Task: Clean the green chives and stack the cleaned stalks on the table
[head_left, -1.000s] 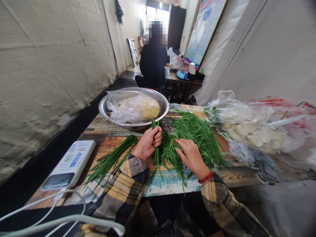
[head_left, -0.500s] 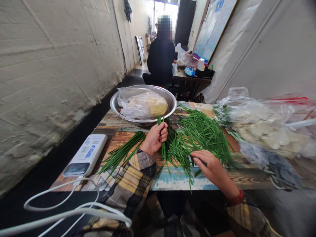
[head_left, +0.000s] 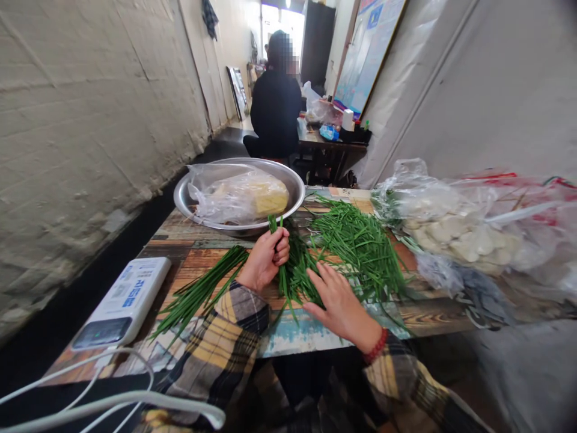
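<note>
On the wearer's side of the metal basin (head_left: 181,195), the left hand (head_left: 267,258) is clenched around a small bunch of green stalks (head_left: 283,282). The right hand (head_left: 339,304), farther right of the basin, has its fingers extended and grips nothing visible; whether it touches the greens is unclear. A loose green pile (head_left: 360,246) spreads across the counter (head_left: 311,341) to the basin's right; a neater bundle (head_left: 202,293) lies in front of it.

Obstructive metal basin (head_left: 296,191) beyond left hand (head_left: 265,258)
</note>
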`<state>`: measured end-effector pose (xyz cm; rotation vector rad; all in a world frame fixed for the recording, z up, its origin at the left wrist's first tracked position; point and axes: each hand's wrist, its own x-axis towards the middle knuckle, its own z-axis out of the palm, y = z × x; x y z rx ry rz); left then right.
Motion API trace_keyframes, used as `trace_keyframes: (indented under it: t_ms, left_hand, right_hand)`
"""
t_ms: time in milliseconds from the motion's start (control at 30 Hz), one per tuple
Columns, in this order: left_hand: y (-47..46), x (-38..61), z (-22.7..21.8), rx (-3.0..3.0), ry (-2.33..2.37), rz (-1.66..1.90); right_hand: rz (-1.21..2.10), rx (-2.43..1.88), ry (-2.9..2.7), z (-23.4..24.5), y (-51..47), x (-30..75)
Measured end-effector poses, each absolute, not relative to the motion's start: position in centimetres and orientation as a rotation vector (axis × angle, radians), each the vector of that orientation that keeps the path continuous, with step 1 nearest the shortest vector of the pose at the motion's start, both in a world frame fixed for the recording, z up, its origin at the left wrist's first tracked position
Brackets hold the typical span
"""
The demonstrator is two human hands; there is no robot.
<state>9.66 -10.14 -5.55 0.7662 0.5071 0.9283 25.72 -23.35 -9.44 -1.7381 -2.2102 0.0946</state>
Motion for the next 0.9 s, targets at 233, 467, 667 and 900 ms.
trace_keyframes:
  t_ms: [233, 467, 667, 900]
  left_hand:
    - [-10.3, 9.7, -5.3, 0.762, 0.540, 0.937]
    - [-10.3, 9.8, -5.6, 0.770, 0.533, 0.935]
    - [-10.2, 9.8, -5.8, 0.784, 0.537, 0.927]
    - [-10.3, 9.8, -5.8, 0.787, 0.537, 0.926]
  right_hand:
    - [0.236, -1.426, -2.187, -8.7, -20.1, 24.8]
    - [-0.104, -1.866, -1.924, -8.1, -20.4, 32.4]
    - [-0.166, -2.182, -1.999, -8.9, -19.7, 33.5]
    - [-0.173, -1.898, -1.914, -7.6, -20.5, 32.0]
